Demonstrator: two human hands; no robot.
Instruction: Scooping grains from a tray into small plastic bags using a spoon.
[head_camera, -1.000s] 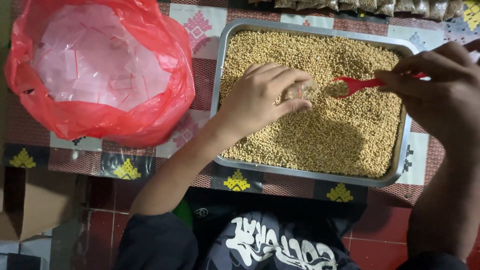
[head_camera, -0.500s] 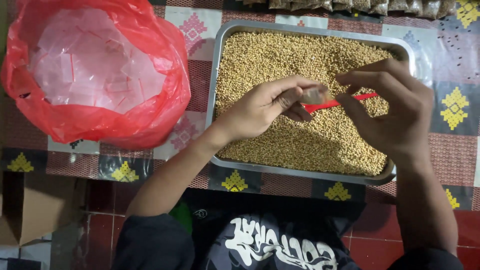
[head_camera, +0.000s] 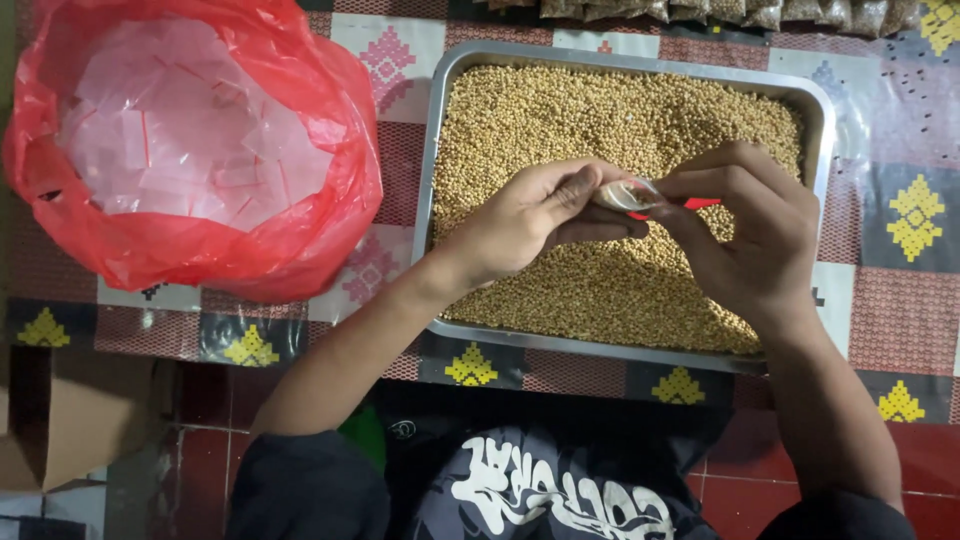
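On the patterned bench (head_camera: 905, 310), the red bag of clear packets (head_camera: 190, 150) sits at the left edge beside the grain-filled metal tray (head_camera: 440, 150). Over the tray's middle, both hands have drawn together: left hand (head_camera: 530, 220) pinches a small clear packet (head_camera: 625, 193); right hand (head_camera: 750, 235), now nearer, holds the red scoop (head_camera: 698, 204) against it.
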